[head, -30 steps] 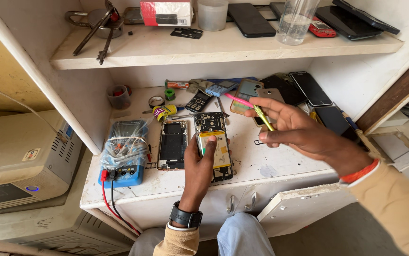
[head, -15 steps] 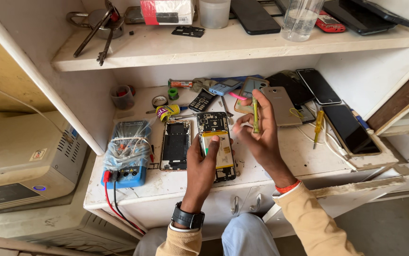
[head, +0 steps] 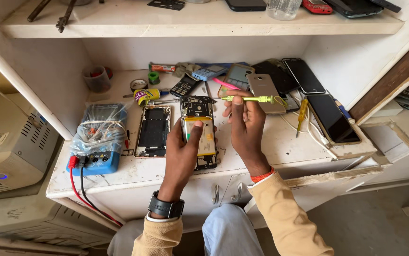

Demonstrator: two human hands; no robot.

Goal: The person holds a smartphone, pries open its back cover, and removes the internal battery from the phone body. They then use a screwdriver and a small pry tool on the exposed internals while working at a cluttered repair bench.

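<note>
Left hand (head: 181, 150) fingers pinching our opened smartphone (head: 199, 132), fragile, best held by edges; right hand (head: 246, 124) pinching green screwdriver (head: 249, 99).

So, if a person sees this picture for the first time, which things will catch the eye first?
First, the opened phone in the middle of the white bench, steadied by the left hand. Just above it, the right hand holds a yellow-green screwdriver level. At the left lies a blue multimeter wrapped in plastic, with red and black leads hanging over the bench edge.
</note>
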